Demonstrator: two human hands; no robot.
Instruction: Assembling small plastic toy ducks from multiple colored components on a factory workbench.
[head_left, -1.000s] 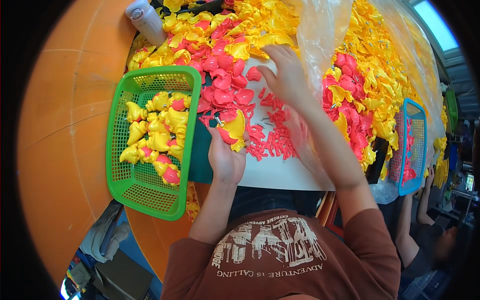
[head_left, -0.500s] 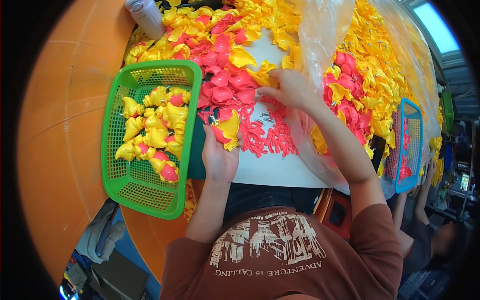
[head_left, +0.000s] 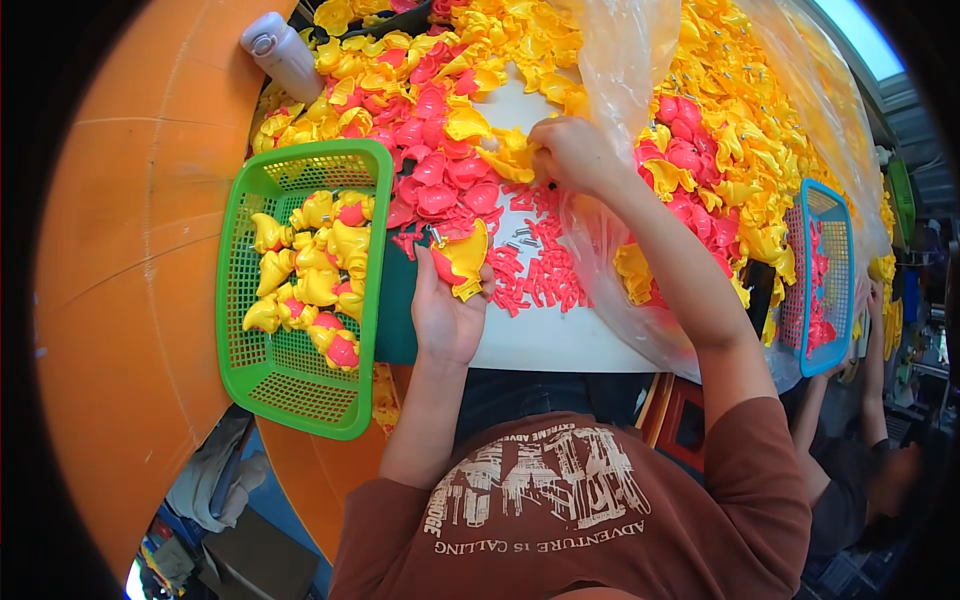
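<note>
My left hand [head_left: 447, 318] is closed around a yellow-and-pink plastic shell piece [head_left: 466, 258], and a small metal pin sticks up at its upper left. Farther off, my right hand [head_left: 575, 155] pinches the edge of a curved yellow plastic shell [head_left: 512, 155] beside the heap; the fingertips are partly hidden. Pink cup-shaped shells [head_left: 437, 198] lie between the two hands and the basket. Small pink strips [head_left: 555, 272] are spread on the white tabletop [head_left: 560, 345], with a few short metal pins [head_left: 522, 237] among them.
A green basket [head_left: 378, 290] at the left contains several yellow-and-pink pieces. Behind it stands a pale bottle [head_left: 283, 58]. Clear plastic sheeting [head_left: 615, 320] borders a big yellow heap [head_left: 740, 110] at right. Beyond are a blue basket [head_left: 848, 275] and another person's arm [head_left: 875, 365].
My right hand has closed its fingers on the yellow shell and shifted slightly left and away from me. My left hand still holds its piece, nearly in place. The view has shifted slightly.
</note>
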